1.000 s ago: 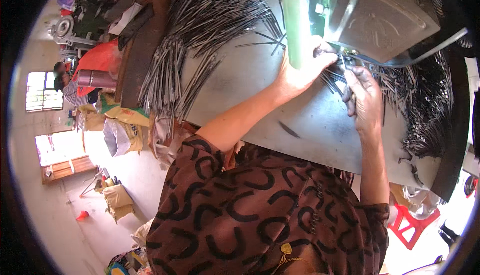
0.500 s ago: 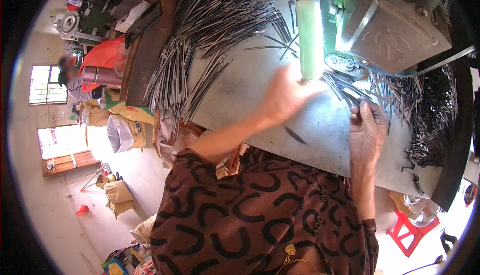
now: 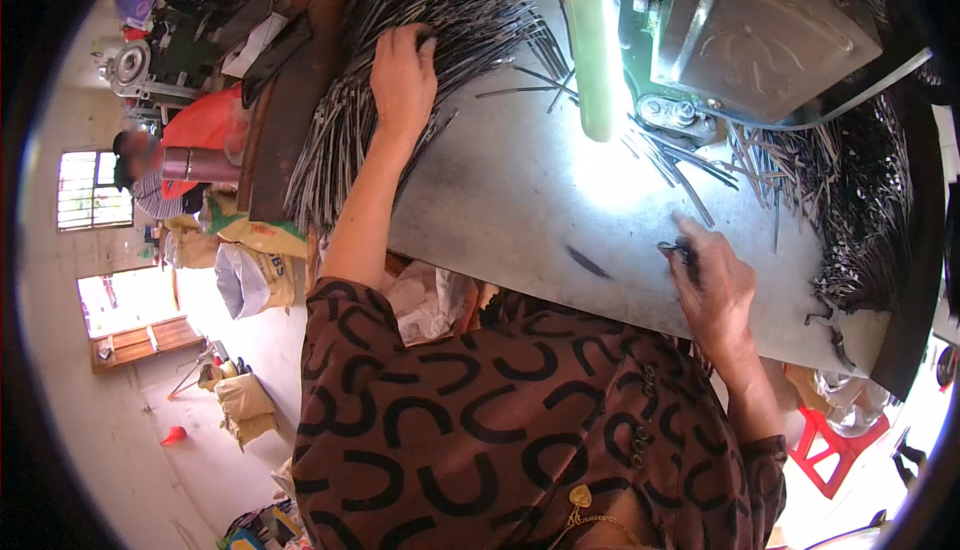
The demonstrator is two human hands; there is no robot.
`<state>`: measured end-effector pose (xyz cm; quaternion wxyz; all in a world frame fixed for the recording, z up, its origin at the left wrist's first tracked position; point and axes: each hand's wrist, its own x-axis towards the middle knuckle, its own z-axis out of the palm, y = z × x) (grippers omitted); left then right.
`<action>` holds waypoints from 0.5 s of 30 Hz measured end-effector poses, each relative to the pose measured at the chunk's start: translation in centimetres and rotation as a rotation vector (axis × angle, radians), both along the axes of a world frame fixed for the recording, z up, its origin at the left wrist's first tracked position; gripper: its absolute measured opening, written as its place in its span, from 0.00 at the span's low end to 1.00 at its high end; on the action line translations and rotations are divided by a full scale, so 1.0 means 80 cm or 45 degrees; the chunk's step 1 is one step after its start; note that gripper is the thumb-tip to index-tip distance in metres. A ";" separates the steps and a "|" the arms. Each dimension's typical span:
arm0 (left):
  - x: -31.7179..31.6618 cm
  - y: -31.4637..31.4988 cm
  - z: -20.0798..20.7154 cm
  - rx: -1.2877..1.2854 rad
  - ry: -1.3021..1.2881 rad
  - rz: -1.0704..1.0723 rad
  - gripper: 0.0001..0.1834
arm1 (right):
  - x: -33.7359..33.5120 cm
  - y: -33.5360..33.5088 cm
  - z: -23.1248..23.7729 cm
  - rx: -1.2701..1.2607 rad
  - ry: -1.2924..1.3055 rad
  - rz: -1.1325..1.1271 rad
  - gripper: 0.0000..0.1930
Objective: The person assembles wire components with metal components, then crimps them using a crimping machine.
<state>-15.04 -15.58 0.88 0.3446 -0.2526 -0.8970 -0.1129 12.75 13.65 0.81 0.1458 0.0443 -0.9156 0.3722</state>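
My left hand (image 3: 404,82) rests at the large pile of thin dark metal-looking strips (image 3: 455,10) on the left of the table. Its fingers are curled down, and what they hold, if anything, is hidden. My right hand (image 3: 715,285) is over the near right part of the metal tabletop (image 3: 510,190). Its fingers are loosely bent and apart, slightly blurred, with dark fingertips. Beyond it lies a small group of strips (image 3: 690,172), in front of a machine's metal fitting (image 3: 680,115). A single dark sliver (image 3: 588,262) lies between me and the lamp.
A glowing tube lamp (image 3: 597,70) hangs above the table beside the bulky grey machine (image 3: 765,35). More strips (image 3: 790,170) and a black tangled heap (image 3: 865,220) fill the right side. A red stool (image 3: 835,445) stands below the right edge. Another person (image 3: 150,165) is far left.
My left hand has swung from under the lamp to the strip pile at left. My right hand has let go of the small group of strips and drawn back toward me.
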 end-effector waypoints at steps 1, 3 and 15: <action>0.003 0.007 0.000 0.137 0.078 -0.066 0.08 | -0.001 0.002 -0.009 0.000 0.097 0.047 0.20; 0.013 0.027 0.007 0.204 0.235 -0.247 0.10 | -0.003 0.001 -0.015 -0.025 0.046 0.032 0.14; 0.163 0.185 0.028 1.214 -1.977 -0.650 0.11 | -0.064 0.031 0.015 -1.397 -0.560 -0.320 0.11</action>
